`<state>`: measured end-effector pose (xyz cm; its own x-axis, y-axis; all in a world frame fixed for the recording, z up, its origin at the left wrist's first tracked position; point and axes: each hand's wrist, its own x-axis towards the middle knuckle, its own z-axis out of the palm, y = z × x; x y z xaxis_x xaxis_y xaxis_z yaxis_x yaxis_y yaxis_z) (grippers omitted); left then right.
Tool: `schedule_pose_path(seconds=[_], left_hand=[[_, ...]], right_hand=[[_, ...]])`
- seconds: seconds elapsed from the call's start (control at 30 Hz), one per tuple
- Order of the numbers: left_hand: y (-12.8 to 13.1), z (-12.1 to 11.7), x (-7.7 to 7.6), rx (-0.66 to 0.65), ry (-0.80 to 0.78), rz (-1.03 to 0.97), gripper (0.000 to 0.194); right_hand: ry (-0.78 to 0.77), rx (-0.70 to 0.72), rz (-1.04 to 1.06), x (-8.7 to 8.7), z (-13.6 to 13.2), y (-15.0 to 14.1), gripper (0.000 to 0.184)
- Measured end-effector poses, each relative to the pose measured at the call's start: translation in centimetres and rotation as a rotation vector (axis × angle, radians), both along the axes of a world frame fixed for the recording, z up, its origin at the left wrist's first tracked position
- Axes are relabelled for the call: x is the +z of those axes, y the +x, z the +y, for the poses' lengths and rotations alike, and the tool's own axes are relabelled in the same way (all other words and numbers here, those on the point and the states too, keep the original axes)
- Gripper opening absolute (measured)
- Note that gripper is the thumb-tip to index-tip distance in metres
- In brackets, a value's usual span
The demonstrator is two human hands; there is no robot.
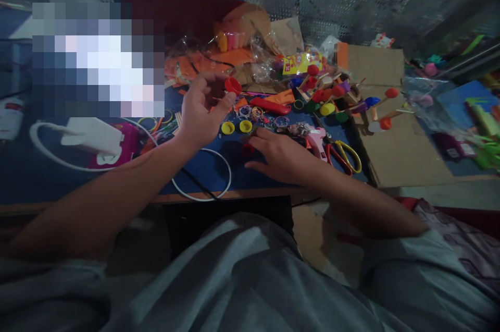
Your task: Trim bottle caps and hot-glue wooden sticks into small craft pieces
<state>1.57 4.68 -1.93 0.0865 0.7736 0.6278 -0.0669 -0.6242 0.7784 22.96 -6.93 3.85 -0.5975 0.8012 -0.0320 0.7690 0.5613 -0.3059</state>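
Raised above the blue table, my left hand (203,108) pinches a red bottle cap (233,85) between thumb and fingers, its hollow side partly showing. My right hand (279,154) is low over the table, thumb and fingers apart. Another red cap (247,150), in shadow, lies between those fingertips; whether they touch it I cannot tell. Just beyond them, two yellow bottle caps (228,127) rest side by side, hollow side up. Behind these are a red-handled cutter or knife (270,107) and a tangle of small rubber bands (255,113).
A pink glue gun (317,142) and scissors with red and yellow handles (348,157) lie right of my right hand. Stick pieces with coloured caps (338,91) cover part of a cardboard sheet (406,139). A white cable (229,178) loops by the front edge, near a charger (94,136).
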Motion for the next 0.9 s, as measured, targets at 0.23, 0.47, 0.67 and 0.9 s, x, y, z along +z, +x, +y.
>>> schedule_pose_path(seconds=[0.23,0.47,0.67,0.9], left_hand=[[0.0,-0.1,-0.3,-0.027,-0.015,0.015,0.051],[-0.2,-0.9,-0.1,-0.103,-0.041,0.059,0.050],[-0.2,-2.7,1.5,-0.296,-0.126,0.098,0.044],[-0.1,-3.3,2.4,-0.347,-0.116,0.097,0.040]], right_hand=[[-0.039,0.006,0.041,-0.9,3.0,0.1,0.020],[-0.037,-0.160,0.646,-1.4,4.6,2.3,0.041],[0.145,-0.280,1.047,-1.6,4.5,2.9,0.061],[0.190,-0.358,1.115,-0.5,3.5,2.6,0.051]])
